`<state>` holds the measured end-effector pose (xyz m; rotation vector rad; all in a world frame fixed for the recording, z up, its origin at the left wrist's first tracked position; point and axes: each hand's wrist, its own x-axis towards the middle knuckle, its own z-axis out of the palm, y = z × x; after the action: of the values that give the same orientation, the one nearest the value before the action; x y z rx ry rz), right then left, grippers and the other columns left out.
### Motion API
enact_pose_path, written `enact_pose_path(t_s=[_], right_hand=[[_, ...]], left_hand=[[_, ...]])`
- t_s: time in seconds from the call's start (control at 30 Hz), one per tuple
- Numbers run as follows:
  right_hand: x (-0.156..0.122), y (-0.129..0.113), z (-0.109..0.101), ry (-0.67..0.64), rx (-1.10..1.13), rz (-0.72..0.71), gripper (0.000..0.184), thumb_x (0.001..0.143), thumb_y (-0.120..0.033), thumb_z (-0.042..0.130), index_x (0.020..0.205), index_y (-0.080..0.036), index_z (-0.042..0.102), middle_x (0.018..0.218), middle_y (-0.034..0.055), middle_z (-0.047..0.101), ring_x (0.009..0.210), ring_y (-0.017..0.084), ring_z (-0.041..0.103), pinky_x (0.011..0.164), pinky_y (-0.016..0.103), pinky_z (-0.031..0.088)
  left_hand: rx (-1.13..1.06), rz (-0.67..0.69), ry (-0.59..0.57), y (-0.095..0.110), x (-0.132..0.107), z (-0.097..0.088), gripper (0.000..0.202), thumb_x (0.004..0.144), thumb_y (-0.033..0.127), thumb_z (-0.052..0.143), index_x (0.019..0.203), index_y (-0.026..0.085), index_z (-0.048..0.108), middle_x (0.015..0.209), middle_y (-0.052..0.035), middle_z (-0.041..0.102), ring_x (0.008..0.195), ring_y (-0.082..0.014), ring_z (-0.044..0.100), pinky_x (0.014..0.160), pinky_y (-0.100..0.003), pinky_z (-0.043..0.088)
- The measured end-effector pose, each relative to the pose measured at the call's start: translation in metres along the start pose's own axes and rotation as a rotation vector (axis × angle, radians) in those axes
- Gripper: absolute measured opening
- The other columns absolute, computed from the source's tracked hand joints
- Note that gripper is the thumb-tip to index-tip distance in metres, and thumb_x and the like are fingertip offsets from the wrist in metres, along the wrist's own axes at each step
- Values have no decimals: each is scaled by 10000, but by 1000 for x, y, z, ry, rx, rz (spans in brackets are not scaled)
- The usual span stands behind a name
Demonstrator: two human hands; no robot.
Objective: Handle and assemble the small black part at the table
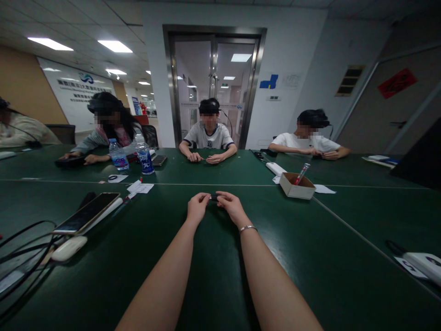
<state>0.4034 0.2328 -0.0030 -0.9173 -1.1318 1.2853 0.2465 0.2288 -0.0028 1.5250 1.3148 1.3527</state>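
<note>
Both my arms stretch forward over the dark green table [220, 276]. My left hand [197, 207] and my right hand [231, 205] meet at the fingertips, each pinched on an end of a small dark object [214, 197] held just above the tabletop. The object is too small to name. A thin bracelet [248, 228] circles my right wrist.
A phone [87, 212] on a white block lies at left, with a white device [69, 248] and black cables [24, 257]. A small cardboard box [296, 185] holding a red pen sits at right. Two water bottles [144, 156] stand farther back. Several other people sit around the table.
</note>
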Motion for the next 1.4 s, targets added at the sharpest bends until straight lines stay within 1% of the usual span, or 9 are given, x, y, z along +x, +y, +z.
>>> enact_pose_path(t_s=[0.13, 0.33, 0.57, 0.7, 0.87, 0.97, 1.1, 1.2, 1.4], right_hand=[[0, 1, 0, -1, -7, -9, 431, 595, -307, 788, 985, -147, 697, 810, 28, 660, 629, 114, 598, 664, 260, 516], [1, 3, -1, -16, 8, -10, 464, 563, -324, 811, 983, -161, 701, 845, 26, 657, 648, 115, 595, 687, 273, 518], [2, 4, -4, -42, 51, 0, 411, 595, -263, 794, 984, -166, 704, 866, 27, 646, 662, 113, 597, 677, 253, 515], [2, 4, -3, -50, 48, 4, 380, 621, -247, 777, 984, -166, 701, 873, 29, 645, 674, 115, 598, 684, 254, 515], [1, 3, -3, -59, 65, 4, 385, 607, -235, 771, 979, -160, 703, 845, 23, 636, 660, 111, 595, 675, 246, 511], [1, 1, -2, -60, 69, 7, 385, 600, -236, 777, 971, -165, 706, 850, 22, 637, 655, 109, 594, 670, 245, 511], [1, 1, -2, -59, 68, 16, 411, 588, -259, 796, 976, -161, 706, 866, 28, 644, 657, 110, 592, 666, 247, 511], [1, 0, -2, -62, 102, 11, 412, 565, -250, 817, 953, -161, 712, 856, 26, 647, 643, 107, 594, 643, 235, 507], [-1, -3, 0, -62, 161, 40, 367, 574, -235, 819, 914, -142, 717, 758, 27, 661, 614, 104, 596, 605, 210, 503]], left_hand=[[38, -8, 20, 0, 0, 0, 235, 821, 347, 551, 904, 179, 694, 841, -60, 688, 758, -174, 611, 674, -268, 455], [37, -35, 26, 7, -4, -1, 315, 818, 428, 525, 868, 162, 687, 739, -47, 665, 687, -167, 592, 630, -255, 427], [107, -45, 21, 10, -6, -1, 369, 840, 478, 480, 840, 167, 678, 710, -36, 642, 639, -162, 560, 591, -253, 393], [139, -52, 32, 13, -8, -1, 374, 845, 480, 469, 813, 165, 669, 706, -43, 636, 644, -169, 559, 584, -255, 379], [156, -68, 44, 19, -10, -2, 394, 858, 483, 448, 742, 166, 651, 688, -45, 632, 631, -173, 554, 583, -265, 374], [147, -72, 45, 20, -11, -2, 390, 858, 483, 453, 752, 164, 651, 696, -47, 634, 647, -174, 562, 591, -263, 381], [137, -83, 35, 17, -10, -1, 398, 856, 494, 453, 790, 158, 655, 710, -49, 638, 644, -171, 563, 590, -262, 385], [148, -72, 39, 14, -9, 0, 425, 854, 517, 444, 777, 154, 651, 684, -47, 630, 630, -169, 558, 587, -264, 378], [144, -52, 41, 10, -6, 1, 386, 856, 492, 450, 795, 168, 651, 708, -38, 636, 649, -167, 562, 592, -260, 379]])
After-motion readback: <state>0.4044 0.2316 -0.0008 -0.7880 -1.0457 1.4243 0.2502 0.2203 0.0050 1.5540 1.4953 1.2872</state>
